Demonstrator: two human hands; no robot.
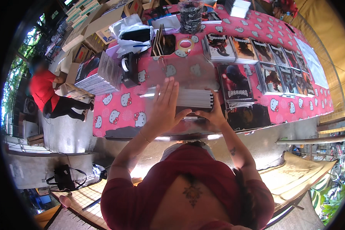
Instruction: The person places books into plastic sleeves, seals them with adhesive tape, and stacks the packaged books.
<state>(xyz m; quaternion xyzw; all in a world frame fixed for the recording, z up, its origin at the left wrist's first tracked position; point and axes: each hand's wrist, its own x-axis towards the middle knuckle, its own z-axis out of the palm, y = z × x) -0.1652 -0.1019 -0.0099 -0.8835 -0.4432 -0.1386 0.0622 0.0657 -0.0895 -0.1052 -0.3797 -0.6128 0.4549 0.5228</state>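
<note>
A small stack of spiral notebooks [193,98] lies at the near edge of the table, its white page edges toward me and dark binding ends at the right. My left hand [163,107] rests flat over the stack's left end, fingers stretched out and thumb pointing inward. At the right end, my right hand [214,115] grips the stack, fingers along its side and thumb across its near face. Behind the stack spreads a clear plastic sheet [184,67], with the patterned cloth showing through. The stack's underside is hidden.
Notebooks with dark covers [234,82] lie just right of my hands, and several more rows [272,57] beyond. A tape dispenser [129,69], a tall notebook stack [99,74] and a tape roll [185,45] stand at left and back. A person in red [46,90] is at far left.
</note>
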